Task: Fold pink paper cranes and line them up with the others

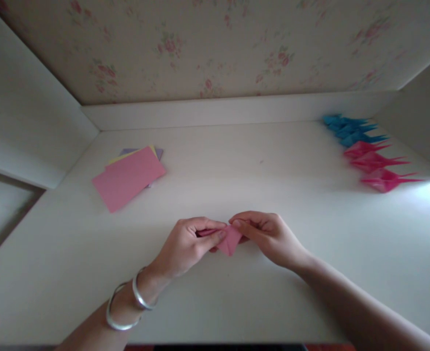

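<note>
A small piece of folded pink origami paper (pixel 230 241) is held between my two hands near the front middle of the white table. My left hand (pixel 191 242), with two silver bangles at the wrist, pinches its left side between thumb and fingers. On the opposite side, my right hand (pixel 264 234) grips the upper right edge with thumb and forefinger. A pointed flap hangs downward between the hands. My fingers hide part of the folds.
Pink sheets (pixel 130 178) lie at the left over yellow and purple ones. Folded blue paper figures (pixel 352 129) and pink paper figures (pixel 381 179) with pointed ends line the right side. A flowered wall (pixel 207 53) rises behind the white tabletop (pixel 215 161).
</note>
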Available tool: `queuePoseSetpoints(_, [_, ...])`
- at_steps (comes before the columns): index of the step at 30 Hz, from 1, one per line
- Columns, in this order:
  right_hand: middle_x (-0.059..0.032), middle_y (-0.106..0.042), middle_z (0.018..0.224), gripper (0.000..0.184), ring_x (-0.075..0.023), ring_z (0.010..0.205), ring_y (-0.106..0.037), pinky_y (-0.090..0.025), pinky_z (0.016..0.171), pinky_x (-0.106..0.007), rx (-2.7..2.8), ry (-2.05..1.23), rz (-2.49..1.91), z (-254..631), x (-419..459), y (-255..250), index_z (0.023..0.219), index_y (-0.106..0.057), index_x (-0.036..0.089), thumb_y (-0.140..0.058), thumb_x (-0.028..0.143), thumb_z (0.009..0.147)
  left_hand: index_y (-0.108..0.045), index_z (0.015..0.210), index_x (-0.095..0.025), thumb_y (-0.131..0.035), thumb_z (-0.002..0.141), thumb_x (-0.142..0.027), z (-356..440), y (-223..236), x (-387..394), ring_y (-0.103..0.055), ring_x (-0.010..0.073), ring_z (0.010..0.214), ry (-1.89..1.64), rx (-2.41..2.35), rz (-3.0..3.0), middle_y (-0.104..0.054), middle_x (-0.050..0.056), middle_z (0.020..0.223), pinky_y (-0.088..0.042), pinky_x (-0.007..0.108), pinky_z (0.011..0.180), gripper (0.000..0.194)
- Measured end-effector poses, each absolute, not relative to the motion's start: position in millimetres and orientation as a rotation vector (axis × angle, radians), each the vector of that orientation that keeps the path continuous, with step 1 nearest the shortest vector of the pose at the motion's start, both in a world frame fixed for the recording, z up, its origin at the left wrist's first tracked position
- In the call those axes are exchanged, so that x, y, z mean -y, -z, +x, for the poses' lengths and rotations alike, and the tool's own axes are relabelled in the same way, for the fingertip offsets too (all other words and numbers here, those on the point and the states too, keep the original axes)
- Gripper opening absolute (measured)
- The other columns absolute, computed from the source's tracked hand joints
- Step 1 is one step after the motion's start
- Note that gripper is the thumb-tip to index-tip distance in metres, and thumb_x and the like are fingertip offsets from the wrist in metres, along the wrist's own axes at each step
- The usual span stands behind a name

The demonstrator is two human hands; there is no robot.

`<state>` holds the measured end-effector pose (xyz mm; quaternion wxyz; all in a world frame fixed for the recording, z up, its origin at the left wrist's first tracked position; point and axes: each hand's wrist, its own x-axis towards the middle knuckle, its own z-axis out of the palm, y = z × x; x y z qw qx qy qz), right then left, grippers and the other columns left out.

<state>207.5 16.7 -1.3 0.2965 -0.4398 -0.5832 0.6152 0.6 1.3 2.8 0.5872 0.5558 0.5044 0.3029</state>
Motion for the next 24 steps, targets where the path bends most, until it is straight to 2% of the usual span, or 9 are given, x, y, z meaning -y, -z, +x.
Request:
queuePoseSetpoints(5, [-0.0049,-0.076,0.086,0.027,-0.0189,0.080,-0.070,-0.058,0.074,-0.029,1.530,-1.621,-1.164,209.8,-16.6,7.7,0.093,-0.077,0.018,-0.062,0.041,0.091,-0.077,0.103,-0.017,-0.071,0.085,-0.034,2.3,-4.3,-0.4,-0.068,0.0157,0.069,-0.698,-1.174,1.312,-0.078,0.006,0.089,-0.056,0.024,0.063,0.026])
queuePoseSetpoints(11, [-0.0044,-0.080,0.096,0.030,-0.0210,0.084,-0.074,-0.061,0.080,-0.033,1.415,-1.646,-1.246,212.1,-18.1,7.4,0.105,-0.079,0.023,-0.071,0.042,0.083,-0.078,0.105,-0.019,-0.062,0.091,-0.039,0.7,-8.3,-0.7,-0.069,0.0180,0.077,-0.681,-1.105,1.354,-0.077,0.006,0.091,-0.059,0.025,0.067,0.029])
queuePoseSetpoints(15, [-0.0038,-0.079,0.099,0.028,-0.0223,0.089,-0.075,-0.062,0.083,-0.034,1.345,-1.619,-1.225,211.3,-19.1,7.3,0.103,-0.079,0.024,-0.072,0.041,0.081,-0.066,0.127,-0.021,-0.056,0.094,-0.044,0.0,-5.7,-0.6,-0.073,0.0185,0.077,-0.677,-1.165,1.184,-0.077,0.004,0.098,-0.062,0.029,0.070,0.042])
queuePoseSetpoints(17, [-0.0035,-0.079,0.098,0.026,-0.0222,0.088,-0.075,-0.063,0.081,-0.034,1.328,-1.568,-1.229,210.4,-19.0,7.7,0.100,-0.080,0.024,-0.072,0.040,0.081,-0.063,0.130,-0.021,-0.057,0.093,-0.045,0.3,-3.5,-0.3,-0.074,0.0193,0.080,-0.721,-1.197,1.108,-0.077,0.004,0.101,-0.063,0.031,0.073,0.045])
queuePoseSetpoints(20, [-0.0032,-0.080,0.095,0.023,-0.0213,0.087,-0.075,-0.064,0.079,-0.032,1.339,-1.482,-1.241,209.6,-18.6,8.5,0.097,-0.081,0.023,-0.071,0.039,0.082,-0.069,0.119,-0.018,-0.063,0.090,-0.041,0.6,-1.8,0.0,-0.074,0.0203,0.086,-0.765,-1.197,1.090,-0.077,0.005,0.102,-0.063,0.029,0.075,0.037])
queuePoseSetpoints(24, [-0.0030,-0.079,0.091,0.022,-0.0189,0.082,-0.074,-0.063,0.075,-0.028,1.346,-1.472,-1.241,209.9,-19.4,8.3,0.093,-0.081,0.023,-0.073,0.040,0.081,-0.075,0.104,-0.018,-0.063,0.091,-0.035,0.2,-3.7,0.2,-0.074,0.0171,0.076,-0.779,-1.216,1.296,-0.078,0.003,0.092,-0.062,0.024,0.071,0.024])
